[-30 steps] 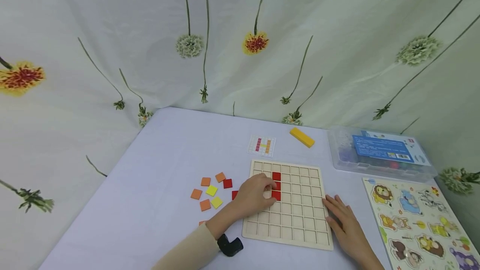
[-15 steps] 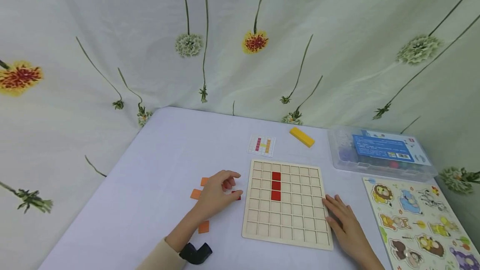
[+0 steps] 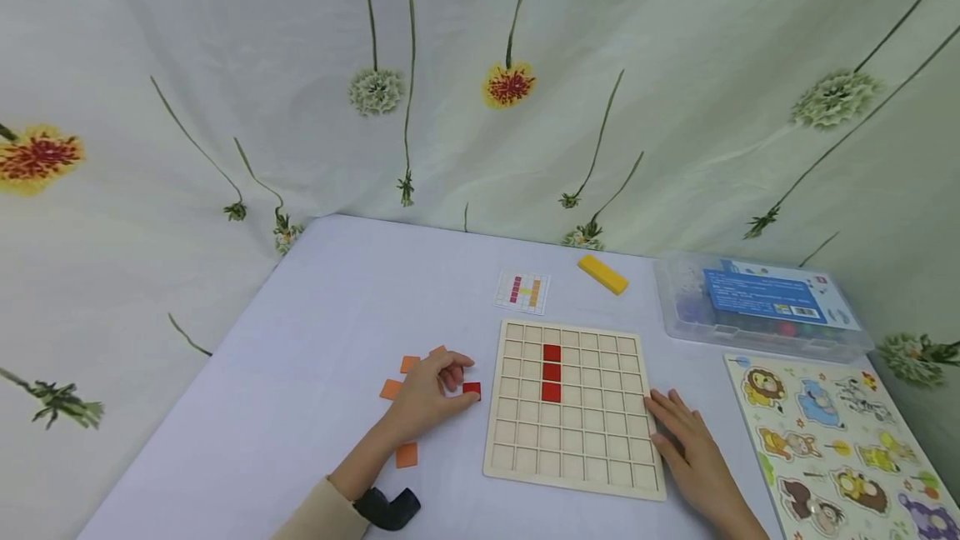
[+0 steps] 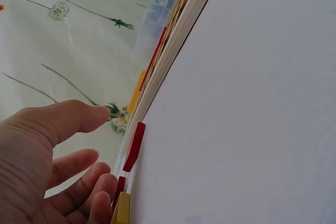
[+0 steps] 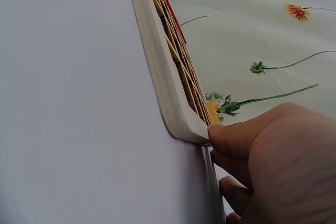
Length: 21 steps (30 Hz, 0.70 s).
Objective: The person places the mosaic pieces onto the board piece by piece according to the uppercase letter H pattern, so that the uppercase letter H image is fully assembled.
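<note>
My left hand (image 3: 426, 394) hovers over the loose tiles left of the board, its thumb and fingers apart with nothing between them. A red square tile (image 3: 472, 391) lies close by its thumb and fingertips; the left wrist view shows that red tile (image 4: 134, 148) beyond the thumb. The pale wooden grid board (image 3: 592, 432) holds three red tiles (image 3: 552, 372) in one column. On the board's right edge rests my right hand (image 3: 693, 448), fingers extended; in the right wrist view its thumb (image 5: 231, 139) touches the board's corner.
Orange tiles (image 3: 407, 455) lie around the left hand, some partly hidden by it. Behind the board are a small pattern card (image 3: 522, 292) and a yellow bar (image 3: 603, 274). A clear plastic box (image 3: 682, 307) and an animal puzzle board (image 3: 813, 419) occupy the right side.
My left hand has left the red tiles on the board and moved left to the loose tiles, where it now hovers almost still. The right hand has stayed at the board's edge.
</note>
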{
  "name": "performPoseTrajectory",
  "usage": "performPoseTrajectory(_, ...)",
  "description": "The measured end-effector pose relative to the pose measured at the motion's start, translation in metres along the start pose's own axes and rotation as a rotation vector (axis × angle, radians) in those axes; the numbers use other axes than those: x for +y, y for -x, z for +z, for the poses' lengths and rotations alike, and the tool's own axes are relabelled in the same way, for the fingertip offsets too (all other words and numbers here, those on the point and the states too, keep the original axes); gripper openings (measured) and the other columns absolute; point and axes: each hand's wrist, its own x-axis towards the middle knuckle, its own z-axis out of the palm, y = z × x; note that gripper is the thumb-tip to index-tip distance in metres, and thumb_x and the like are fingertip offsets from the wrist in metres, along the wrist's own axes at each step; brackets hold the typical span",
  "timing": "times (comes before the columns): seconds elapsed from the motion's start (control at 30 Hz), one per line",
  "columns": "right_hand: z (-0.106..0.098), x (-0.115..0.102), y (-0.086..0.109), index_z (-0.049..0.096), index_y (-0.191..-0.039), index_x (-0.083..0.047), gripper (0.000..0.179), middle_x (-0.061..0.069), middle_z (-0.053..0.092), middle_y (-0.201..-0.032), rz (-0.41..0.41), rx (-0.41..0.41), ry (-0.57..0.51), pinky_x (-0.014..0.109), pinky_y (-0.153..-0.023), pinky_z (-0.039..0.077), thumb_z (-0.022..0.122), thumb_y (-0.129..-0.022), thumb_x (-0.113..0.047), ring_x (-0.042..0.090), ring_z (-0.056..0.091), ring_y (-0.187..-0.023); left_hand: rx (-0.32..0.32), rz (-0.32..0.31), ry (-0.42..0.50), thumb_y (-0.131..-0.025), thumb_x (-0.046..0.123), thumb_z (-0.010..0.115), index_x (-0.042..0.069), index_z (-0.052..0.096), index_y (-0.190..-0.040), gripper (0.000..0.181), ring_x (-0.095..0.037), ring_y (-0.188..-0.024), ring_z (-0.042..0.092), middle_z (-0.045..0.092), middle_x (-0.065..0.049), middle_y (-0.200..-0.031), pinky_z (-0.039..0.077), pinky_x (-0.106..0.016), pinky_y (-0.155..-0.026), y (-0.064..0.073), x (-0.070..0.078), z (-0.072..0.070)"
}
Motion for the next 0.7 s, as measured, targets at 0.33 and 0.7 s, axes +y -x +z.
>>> performPoseTrajectory(0.33, -0.0007, -0.0018, 0.0003, 0.052, -0.137, 0.001, 0.043, 0.027, 0.045, -0.145, 0.017, -0.010, -0.003, 0.072, -0.109, 0.009, 0.057, -0.097, -0.014, 0.043, 0.023, -0.145, 0.011, 0.030, -0.132, -0.075, 0.015, 0.083, 0.011, 0.069, -0.102, 0.031, -0.006, -0.074, 0.049, 0.053, 0.009, -0.080, 0.045, -0.019, -0.066, 0.0012, -0.0049, 0.0044)
performPoseTrajectory(0.7, 0.0005, 0.0001, 0.0012, 0.053, -0.137, -0.001, 0.043, 0.026, 0.045, -0.145, -0.002, 0.003, -0.010, 0.073, -0.108, 0.010, 0.057, -0.097, -0.013, 0.027, 0.019, -0.150, 0.016, 0.066, -0.322, -0.074, 0.021, 0.083, 0.013, 0.072, -0.099, 0.028, -0.005, -0.072, 0.045, 0.048, 0.011, -0.078, 0.040, -0.017, -0.061, 0.0034, -0.0035, 0.0089)
